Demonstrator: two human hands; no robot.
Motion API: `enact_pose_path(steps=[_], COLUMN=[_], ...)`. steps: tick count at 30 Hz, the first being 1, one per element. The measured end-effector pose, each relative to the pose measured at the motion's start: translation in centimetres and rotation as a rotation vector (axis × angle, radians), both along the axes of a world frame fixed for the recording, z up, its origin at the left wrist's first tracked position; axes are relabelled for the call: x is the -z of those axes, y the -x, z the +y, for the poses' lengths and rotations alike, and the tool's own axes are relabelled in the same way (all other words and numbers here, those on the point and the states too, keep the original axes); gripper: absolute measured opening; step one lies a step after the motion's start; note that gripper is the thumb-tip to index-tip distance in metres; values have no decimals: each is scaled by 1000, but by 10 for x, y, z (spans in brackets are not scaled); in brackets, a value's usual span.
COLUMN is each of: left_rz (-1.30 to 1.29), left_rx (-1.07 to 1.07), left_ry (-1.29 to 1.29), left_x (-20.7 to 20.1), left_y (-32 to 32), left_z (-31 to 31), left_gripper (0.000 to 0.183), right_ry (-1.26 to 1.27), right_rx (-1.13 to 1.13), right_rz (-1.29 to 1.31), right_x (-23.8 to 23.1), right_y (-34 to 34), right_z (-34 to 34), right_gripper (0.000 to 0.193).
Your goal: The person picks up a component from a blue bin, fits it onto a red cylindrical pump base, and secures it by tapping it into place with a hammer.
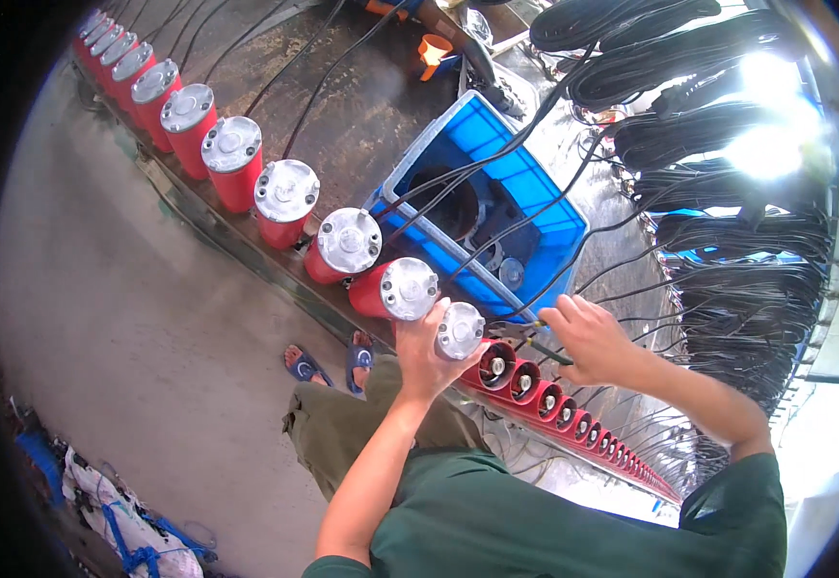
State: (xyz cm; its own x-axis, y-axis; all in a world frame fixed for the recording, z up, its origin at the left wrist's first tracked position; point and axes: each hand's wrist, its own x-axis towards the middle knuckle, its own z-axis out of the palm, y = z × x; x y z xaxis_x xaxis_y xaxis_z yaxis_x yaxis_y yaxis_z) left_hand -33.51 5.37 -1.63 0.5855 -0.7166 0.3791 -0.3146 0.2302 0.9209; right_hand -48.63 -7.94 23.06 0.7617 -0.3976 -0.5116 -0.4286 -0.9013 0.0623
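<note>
My left hand (423,354) is wrapped round the silver metal cap (461,330) of a red cylindrical housing, with the fingers toward its far side. The red body below it is mostly hidden by the hand. My right hand (588,339) is closed, just right of that housing, over a thin dark-green piece (549,354) with yellow bits near it. Whether that is a tool handle or a cable end, I cannot tell. Just left of my left hand stands another capped red housing (371,291). Right of it, an uncapped red housing (496,364) shows its inner parts.
Capped red housings (236,183) line the bench edge to the far left; open ones (566,414) run away to the right. Behind them sits a blue crate (559,231) with metal parts. Black cables (516,144) cross over it to hanging coils (670,67). An orange scoop (433,53) lies farther back.
</note>
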Motion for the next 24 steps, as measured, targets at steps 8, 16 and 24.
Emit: enact_pose_path(steps=[8, 16, 24], left_rz=[29, 67, 93], left_rx=[-1, 3, -1], left_ry=[-13, -6, -22], left_x=[2, 2, 0], left_y=[2, 4, 5], left_z=[0, 0, 1], left_gripper=[94, 89, 90], right_ry=[172, -148, -927], right_rx=[-452, -120, 1156], right_rz=[166, 340, 674], right_x=[11, 7, 0], right_y=[-35, -59, -80], right_z=[-34, -23, 0], right_gripper=[43, 33, 19])
